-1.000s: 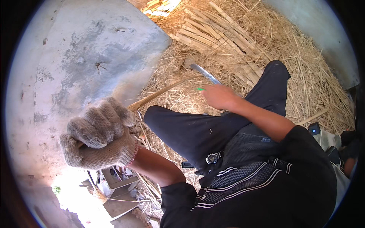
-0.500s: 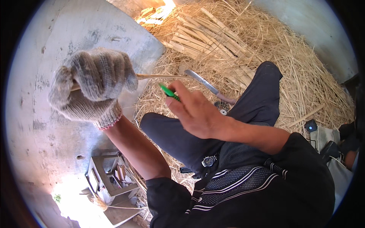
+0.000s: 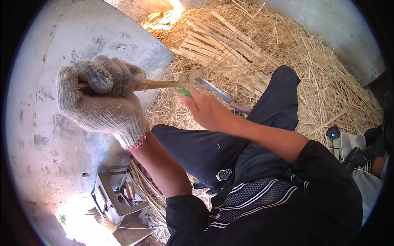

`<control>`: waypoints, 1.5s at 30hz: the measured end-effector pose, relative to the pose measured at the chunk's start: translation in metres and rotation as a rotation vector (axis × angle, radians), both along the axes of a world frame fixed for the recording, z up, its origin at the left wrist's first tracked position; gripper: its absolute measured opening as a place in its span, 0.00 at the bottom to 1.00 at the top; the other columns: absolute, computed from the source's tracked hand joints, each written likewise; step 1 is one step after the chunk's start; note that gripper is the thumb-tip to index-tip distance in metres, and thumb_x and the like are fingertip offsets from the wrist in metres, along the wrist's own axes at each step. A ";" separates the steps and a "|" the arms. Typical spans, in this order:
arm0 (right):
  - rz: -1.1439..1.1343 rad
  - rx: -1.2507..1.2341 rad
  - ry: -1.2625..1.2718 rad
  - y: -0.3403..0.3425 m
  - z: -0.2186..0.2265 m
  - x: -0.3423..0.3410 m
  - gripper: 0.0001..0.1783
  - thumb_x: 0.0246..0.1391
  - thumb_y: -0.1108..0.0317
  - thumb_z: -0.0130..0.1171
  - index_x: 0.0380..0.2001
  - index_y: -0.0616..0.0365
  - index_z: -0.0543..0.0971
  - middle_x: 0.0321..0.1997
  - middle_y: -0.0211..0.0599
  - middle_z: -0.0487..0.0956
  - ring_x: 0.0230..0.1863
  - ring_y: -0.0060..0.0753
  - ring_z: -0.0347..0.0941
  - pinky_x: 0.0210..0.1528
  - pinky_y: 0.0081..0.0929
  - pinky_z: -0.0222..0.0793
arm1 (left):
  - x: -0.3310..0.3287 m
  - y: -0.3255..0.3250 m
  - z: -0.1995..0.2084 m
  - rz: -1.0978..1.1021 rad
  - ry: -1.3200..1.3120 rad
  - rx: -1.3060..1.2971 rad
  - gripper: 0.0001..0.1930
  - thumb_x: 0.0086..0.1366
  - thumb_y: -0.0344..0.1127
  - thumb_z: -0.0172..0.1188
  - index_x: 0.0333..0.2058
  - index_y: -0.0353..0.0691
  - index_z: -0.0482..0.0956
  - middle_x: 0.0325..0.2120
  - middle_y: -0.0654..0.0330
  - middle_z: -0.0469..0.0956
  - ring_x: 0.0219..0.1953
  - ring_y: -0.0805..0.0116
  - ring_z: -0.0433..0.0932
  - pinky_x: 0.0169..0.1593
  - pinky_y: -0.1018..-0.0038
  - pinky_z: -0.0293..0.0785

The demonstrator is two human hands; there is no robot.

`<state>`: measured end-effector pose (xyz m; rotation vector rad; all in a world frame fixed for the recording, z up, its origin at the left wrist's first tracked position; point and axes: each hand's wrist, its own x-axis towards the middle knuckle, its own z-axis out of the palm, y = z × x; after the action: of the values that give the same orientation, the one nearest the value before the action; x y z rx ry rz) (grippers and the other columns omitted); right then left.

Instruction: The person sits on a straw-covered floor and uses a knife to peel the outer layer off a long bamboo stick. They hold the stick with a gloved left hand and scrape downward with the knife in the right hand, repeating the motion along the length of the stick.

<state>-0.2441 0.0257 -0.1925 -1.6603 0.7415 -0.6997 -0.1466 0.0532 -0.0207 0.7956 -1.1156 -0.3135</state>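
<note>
My left hand (image 3: pixel 102 96), in a grey knitted glove, is closed around a thin bamboo strip (image 3: pixel 162 84) that sticks out to the right, with a short end showing at the thumb side. Frayed fibres show along the strip's right part. My bare right hand (image 3: pixel 207 111) is curled around a small green tool, apparently a utility knife (image 3: pixel 186 92); its blade cannot be made out. The tool meets or nearly meets the underside of the strip near its right end. Beyond my right hand, a long curved knife (image 3: pixel 215 90) with a brown handle lies on the straw.
Split bamboo slats (image 3: pixel 221 41) lie on loose straw shavings (image 3: pixel 324 86) ahead. A pale wall (image 3: pixel 41 102) rises at left. Below it stands a wooden frame (image 3: pixel 111 190) with scraps. My folded legs (image 3: pixel 271 104) are in front, a wristwatch (image 3: pixel 223 175) at my waist.
My left hand has turned, and more of the bamboo strip shows. My right hand has moved slightly up and right with the green tool, now at the strip.
</note>
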 end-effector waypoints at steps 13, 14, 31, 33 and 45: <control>-0.139 -0.357 0.038 -0.011 -0.103 0.039 0.22 0.69 0.53 0.40 0.43 0.65 0.70 0.17 0.56 0.73 0.22 0.60 0.74 0.25 0.45 0.65 | 0.022 0.018 -0.014 0.206 0.014 -0.138 0.19 0.59 0.39 0.42 0.08 0.51 0.56 0.05 0.71 0.49 0.08 0.78 0.45 0.12 0.75 0.48; -0.104 -0.327 0.031 -0.003 -0.094 0.039 0.23 0.69 0.52 0.41 0.43 0.65 0.71 0.18 0.56 0.73 0.22 0.61 0.74 0.26 0.46 0.66 | 0.025 0.027 -0.016 0.263 0.021 -0.150 0.20 0.59 0.39 0.43 0.08 0.51 0.56 0.05 0.72 0.49 0.08 0.78 0.45 0.12 0.76 0.47; 0.316 -0.100 0.078 0.010 -0.034 0.044 0.27 0.68 0.49 0.38 0.48 0.65 0.73 0.28 0.64 0.76 0.34 0.63 0.76 0.38 0.53 0.69 | 0.046 0.086 -0.037 0.305 0.014 -0.136 0.21 0.61 0.42 0.39 0.08 0.53 0.52 0.04 0.71 0.45 0.07 0.78 0.43 0.11 0.74 0.53; 0.108 -0.076 0.125 0.002 -0.073 0.054 0.27 0.69 0.49 0.38 0.44 0.64 0.73 0.24 0.62 0.75 0.30 0.59 0.76 0.37 0.54 0.67 | 0.038 0.079 -0.039 0.355 0.004 -0.131 0.21 0.61 0.42 0.39 0.08 0.54 0.52 0.04 0.72 0.45 0.07 0.77 0.43 0.11 0.74 0.53; 0.078 -0.194 0.163 -0.009 -0.098 0.053 0.26 0.68 0.50 0.40 0.38 0.66 0.74 0.25 0.62 0.76 0.33 0.66 0.74 0.40 0.54 0.68 | 0.037 0.076 -0.042 0.443 0.026 -0.145 0.21 0.62 0.44 0.38 0.10 0.52 0.51 0.05 0.70 0.45 0.08 0.77 0.41 0.09 0.75 0.53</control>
<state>-0.1909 0.0169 -0.2908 -1.9305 0.7373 -0.6014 -0.1098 0.1290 -0.0628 0.8811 -0.8973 0.1276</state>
